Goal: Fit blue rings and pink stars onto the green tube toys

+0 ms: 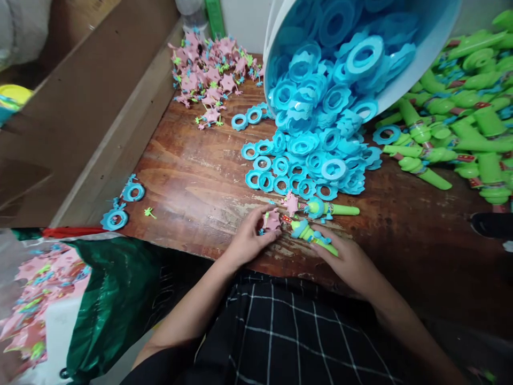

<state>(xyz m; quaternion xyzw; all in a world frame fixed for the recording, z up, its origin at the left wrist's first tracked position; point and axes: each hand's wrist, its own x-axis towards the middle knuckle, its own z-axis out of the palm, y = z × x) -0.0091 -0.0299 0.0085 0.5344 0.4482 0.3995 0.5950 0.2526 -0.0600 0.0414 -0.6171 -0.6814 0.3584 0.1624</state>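
Note:
My left hand (253, 235) is closed around a pink star-shaped plastic piece (272, 220) with small blue and green tips. In my right hand (340, 251) lies a green plastic toy stick (306, 233) with a blue scalloped ring around it. The stick's red end points at the pink piece; whether the two touch I cannot tell. Just beyond my hands, another green toy stick (340, 209) rests on the wooden table (192, 176), with a blue ring and a pink star piece (290, 203) at its left end.
A tipped white bucket (428, 64) spills blue rings (304, 144) onto the table. Pink star pieces (212, 69) are heaped at the back left, green sticks (449, 117) at the right. Two blue rings (114, 218) and a small green piece (149, 213) lie near the left edge.

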